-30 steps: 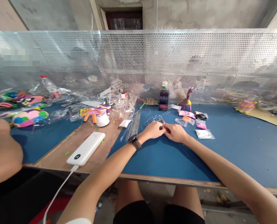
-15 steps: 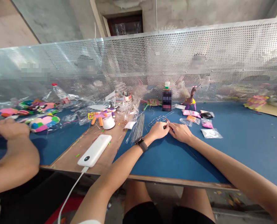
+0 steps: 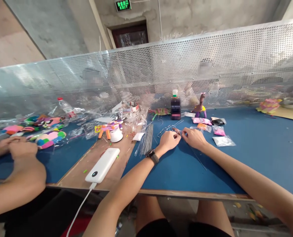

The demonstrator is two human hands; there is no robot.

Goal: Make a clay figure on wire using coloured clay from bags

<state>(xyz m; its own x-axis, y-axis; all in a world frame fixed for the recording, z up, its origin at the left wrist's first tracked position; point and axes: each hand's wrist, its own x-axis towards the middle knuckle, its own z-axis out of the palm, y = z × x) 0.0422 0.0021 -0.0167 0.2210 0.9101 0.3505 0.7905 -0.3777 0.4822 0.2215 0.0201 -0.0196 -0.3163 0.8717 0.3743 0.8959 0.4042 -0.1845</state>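
My left hand [image 3: 170, 140], with a dark watch on its wrist, is closed with thumb and fingertips pinched on thin metal wire. A small gap separates it from my right hand [image 3: 193, 137], whose fingers pinch the wire as well. One loose wire end [image 3: 199, 160] runs from below my right hand toward the front of the table. Just behind my left hand lies a bent wire frame [image 3: 162, 131], partly hidden by the hand. To its left, a bundle of straight wires [image 3: 146, 140] rests on the blue table [image 3: 171, 174].
Bags of coloured clay [image 3: 219, 131] lie right of my hands. Behind stand a dark bottle [image 3: 175, 108] and a long-necked clay figure [image 3: 201, 107]. A white power bank [image 3: 103, 165] with a cable sits left. Another person's hands [image 3: 19, 144] are at far left. A perforated metal screen [image 3: 136, 69] closes off the back.
My hands have moved slightly apart, the right one shifting to the right. The view has tilted up a little, bringing a green exit sign into sight.
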